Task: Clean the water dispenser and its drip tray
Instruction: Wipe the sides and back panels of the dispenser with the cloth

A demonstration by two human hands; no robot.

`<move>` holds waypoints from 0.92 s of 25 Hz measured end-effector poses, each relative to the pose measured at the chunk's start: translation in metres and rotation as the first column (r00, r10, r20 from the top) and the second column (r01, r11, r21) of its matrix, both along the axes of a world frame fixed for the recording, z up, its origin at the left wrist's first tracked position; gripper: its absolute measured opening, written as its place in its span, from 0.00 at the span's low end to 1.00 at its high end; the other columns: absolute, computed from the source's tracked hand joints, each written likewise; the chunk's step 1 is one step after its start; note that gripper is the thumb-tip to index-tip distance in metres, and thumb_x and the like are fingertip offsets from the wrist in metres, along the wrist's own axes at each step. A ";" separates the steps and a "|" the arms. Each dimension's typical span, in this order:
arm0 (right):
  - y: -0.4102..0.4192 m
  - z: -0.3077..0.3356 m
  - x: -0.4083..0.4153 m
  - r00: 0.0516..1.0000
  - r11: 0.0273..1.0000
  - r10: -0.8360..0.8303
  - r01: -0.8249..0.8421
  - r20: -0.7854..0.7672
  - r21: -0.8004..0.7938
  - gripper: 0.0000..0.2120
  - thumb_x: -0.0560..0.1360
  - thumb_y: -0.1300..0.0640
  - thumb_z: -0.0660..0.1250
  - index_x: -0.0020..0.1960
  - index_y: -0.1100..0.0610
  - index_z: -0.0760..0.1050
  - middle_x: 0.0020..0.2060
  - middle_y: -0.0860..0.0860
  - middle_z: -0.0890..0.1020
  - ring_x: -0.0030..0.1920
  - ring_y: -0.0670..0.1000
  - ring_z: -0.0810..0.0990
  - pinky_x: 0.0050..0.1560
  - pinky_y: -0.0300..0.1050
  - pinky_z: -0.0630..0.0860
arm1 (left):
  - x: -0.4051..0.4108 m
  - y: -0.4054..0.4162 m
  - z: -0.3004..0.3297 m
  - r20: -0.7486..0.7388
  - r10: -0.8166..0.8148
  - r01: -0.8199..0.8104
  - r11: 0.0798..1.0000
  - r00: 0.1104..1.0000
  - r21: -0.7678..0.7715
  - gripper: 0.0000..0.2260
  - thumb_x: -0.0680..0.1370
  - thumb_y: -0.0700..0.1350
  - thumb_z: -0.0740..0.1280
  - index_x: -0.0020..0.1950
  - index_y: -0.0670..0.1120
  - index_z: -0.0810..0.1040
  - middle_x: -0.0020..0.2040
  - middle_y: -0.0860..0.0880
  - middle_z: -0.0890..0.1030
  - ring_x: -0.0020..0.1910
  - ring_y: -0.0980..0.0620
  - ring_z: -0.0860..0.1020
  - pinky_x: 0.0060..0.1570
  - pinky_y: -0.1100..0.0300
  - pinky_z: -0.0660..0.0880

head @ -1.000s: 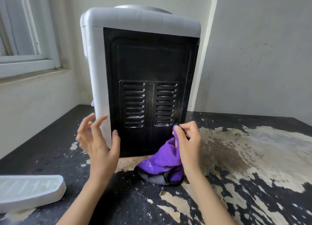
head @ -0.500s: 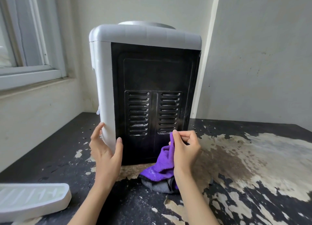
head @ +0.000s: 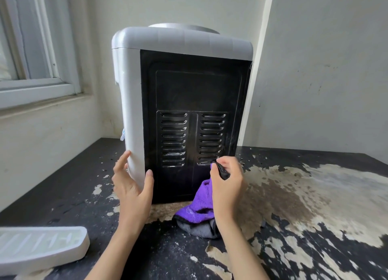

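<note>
- Head camera looked down on a tabletop water dispenser [head: 134,103] standing on a black table with peeling paint [head: 315,195], its black back panel [head: 197,86] turned toward the person.
- Left hand [head: 132,187] braced the lower left corner of the white casing, thumb laid on the edge of the back panel and fingers reaching round the side; the fingers were fairly straight, pressing rather than clenching.
- Right hand [head: 226,181] pinched a twisted corner of a purple microfibre cloth [head: 199,208] between thumb and fingers, the pinched tip held right at the lowest slot of the right-hand vent louvres [head: 212,139]. The rest of the cloth hung down and bunched on the table at the foot of the dispenser.
- Pale smears showed on several louvres, lower left and lower right.
- White drip tray [head: 39,246] lay apart on the table at lower left, well clear of both hands, untouched.
- Step in hand, as I judged it: detail-cleaning the vent slots of the back panel, with the dispenser steadied against the push.
- Next move would likely call for working the cloth tip along each slot in turn, keeping the left hand firm so the unit did not slide; the drip tray seemed left for later.
</note>
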State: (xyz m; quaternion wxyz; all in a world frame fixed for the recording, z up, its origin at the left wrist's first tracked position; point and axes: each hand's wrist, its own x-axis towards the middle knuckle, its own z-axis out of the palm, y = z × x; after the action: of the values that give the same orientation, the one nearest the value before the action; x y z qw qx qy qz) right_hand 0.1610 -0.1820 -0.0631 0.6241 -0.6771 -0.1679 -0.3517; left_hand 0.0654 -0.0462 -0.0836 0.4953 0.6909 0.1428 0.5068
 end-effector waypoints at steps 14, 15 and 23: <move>-0.008 0.011 0.002 0.980 0.963 -0.115 0.149 0.161 -0.225 0.19 0.67 0.72 0.70 0.41 0.57 0.62 0.30 0.52 0.73 0.28 0.48 0.74 0.28 0.29 0.67 | -0.005 -0.003 0.005 -0.042 0.031 -0.031 1.000 0.999 -0.006 0.23 0.73 0.52 0.59 0.59 0.75 0.54 0.67 0.54 0.68 0.66 0.51 0.66 0.67 0.38 0.59; -0.004 0.009 0.000 0.978 0.961 -0.117 0.156 0.174 -0.230 0.19 0.67 0.72 0.70 0.40 0.58 0.62 0.29 0.52 0.72 0.27 0.49 0.73 0.28 0.29 0.68 | -0.005 -0.004 0.005 -0.039 0.027 -0.028 0.999 0.999 -0.016 0.22 0.72 0.54 0.59 0.59 0.75 0.54 0.68 0.54 0.68 0.68 0.50 0.66 0.68 0.38 0.58; -0.009 0.002 -0.001 0.957 0.957 0.290 -0.290 -0.029 0.008 0.17 0.67 0.67 0.73 0.37 0.58 0.65 0.35 0.51 0.80 0.41 0.41 0.81 0.41 0.30 0.71 | -0.004 0.003 0.004 -0.003 0.026 -0.026 1.000 1.000 -0.016 0.20 0.72 0.54 0.58 0.59 0.73 0.57 0.60 0.67 0.68 0.62 0.47 0.70 0.63 0.37 0.64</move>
State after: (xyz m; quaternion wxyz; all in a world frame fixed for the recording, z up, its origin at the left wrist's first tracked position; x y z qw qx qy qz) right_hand 0.1598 -0.1914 -0.0610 0.6726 -0.6494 -0.2553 -0.2465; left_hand 0.0616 -0.0437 -0.0800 0.4941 0.6857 0.1565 0.5111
